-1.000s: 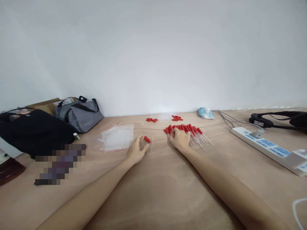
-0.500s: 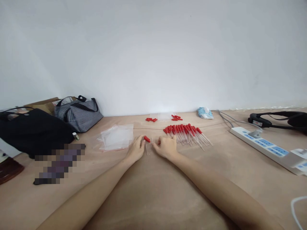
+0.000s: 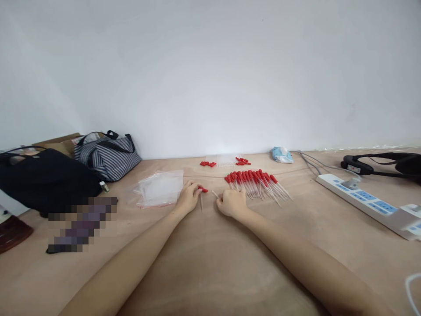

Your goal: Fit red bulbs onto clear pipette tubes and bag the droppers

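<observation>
My left hand [image 3: 189, 197] is closed on a red rubber bulb [image 3: 203, 189], which points to the right. Below its fingers a thin clear tube [image 3: 201, 204] points toward me. My right hand [image 3: 232, 202] has its fingers pinched on a thin clear tube [image 3: 215, 193], whose end sticks out to the left, a little apart from the bulb. Just right of this hand lies a row of droppers with red bulbs [image 3: 251, 177] and clear stems. Clear plastic bags [image 3: 160, 188] are stacked left of my left hand.
Loose red bulbs [image 3: 208, 164] and clear tubes [image 3: 225, 159] lie by the wall. A striped bag [image 3: 110, 158], black bag [image 3: 49, 180] and small bottle [image 3: 104, 187] stand left. On the right are a blue-white packet [image 3: 282, 154], power strip [image 3: 362, 202] and black headset [image 3: 368, 166].
My right hand has moved slightly right, away from my left hand, and a tube end now shows at its fingertips. The bulb at my left fingers is more covered.
</observation>
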Tool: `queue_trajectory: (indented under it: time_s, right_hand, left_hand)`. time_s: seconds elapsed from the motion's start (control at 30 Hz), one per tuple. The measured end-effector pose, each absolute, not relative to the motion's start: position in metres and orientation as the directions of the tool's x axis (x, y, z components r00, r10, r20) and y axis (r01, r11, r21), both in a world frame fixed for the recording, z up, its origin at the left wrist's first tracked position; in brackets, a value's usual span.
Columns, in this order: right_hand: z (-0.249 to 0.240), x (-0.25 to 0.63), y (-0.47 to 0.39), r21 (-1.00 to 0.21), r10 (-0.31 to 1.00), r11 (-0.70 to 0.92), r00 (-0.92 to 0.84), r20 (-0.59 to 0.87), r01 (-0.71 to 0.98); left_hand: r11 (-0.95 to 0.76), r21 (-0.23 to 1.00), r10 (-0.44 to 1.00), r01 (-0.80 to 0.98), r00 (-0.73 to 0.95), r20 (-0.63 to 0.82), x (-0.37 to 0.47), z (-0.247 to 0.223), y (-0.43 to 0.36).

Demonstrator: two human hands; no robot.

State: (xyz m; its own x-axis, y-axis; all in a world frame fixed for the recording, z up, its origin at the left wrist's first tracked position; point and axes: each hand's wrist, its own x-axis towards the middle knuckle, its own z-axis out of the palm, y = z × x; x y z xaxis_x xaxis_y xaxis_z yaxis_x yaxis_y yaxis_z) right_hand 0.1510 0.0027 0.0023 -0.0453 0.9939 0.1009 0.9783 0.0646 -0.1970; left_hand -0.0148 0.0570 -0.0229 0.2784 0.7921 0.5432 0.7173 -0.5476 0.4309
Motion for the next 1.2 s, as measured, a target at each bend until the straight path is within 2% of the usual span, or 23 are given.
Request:
queue_trajectory:
  time_s: [0.1,0.23,0.37,0.47,0.57,0.73,1.2]
  right_hand:
    - [-0.002,0.166,-0.004,-0.126,0.987,0.102,-0.085,0.134,0.987]
    - [-0.014,0.194,-0.016,-0.086,0.943,0.168,-0.135,0.305,0.982]
    - [-0.025,0.221,-0.022,-0.18,0.849,0.288,-0.163,0.503,0.941]
    - [-0.029,0.229,-0.023,-0.263,0.795,0.406,-0.197,0.574,0.875]
    - [-0.031,0.226,-0.022,-0.276,0.742,0.503,-0.245,0.624,0.819]
    - [-0.03,0.217,-0.024,-0.219,0.678,0.586,-0.323,0.66,0.78]
    - [-0.027,0.211,-0.026,-0.172,0.669,0.621,-0.404,0.624,0.764]
  left_hand:
    - [-0.569,0.433,0.77,0.7,0.267,0.58,-0.017,-0.022,0.053]
    - [-0.622,0.436,0.727,0.651,0.272,0.63,-0.015,-0.02,0.038]
    - [-0.66,0.493,0.727,0.566,0.316,0.61,-0.005,-0.02,0.018]
    - [-0.691,0.473,0.71,0.547,0.39,0.586,0.002,-0.019,0.009]
    - [-0.72,0.461,0.688,0.519,0.443,0.575,0.006,-0.016,0.006]
    - [-0.726,0.462,0.682,0.509,0.446,0.58,0.006,-0.016,0.007]
    - [-0.753,0.458,0.656,0.474,0.478,0.584,0.007,-0.016,0.006]
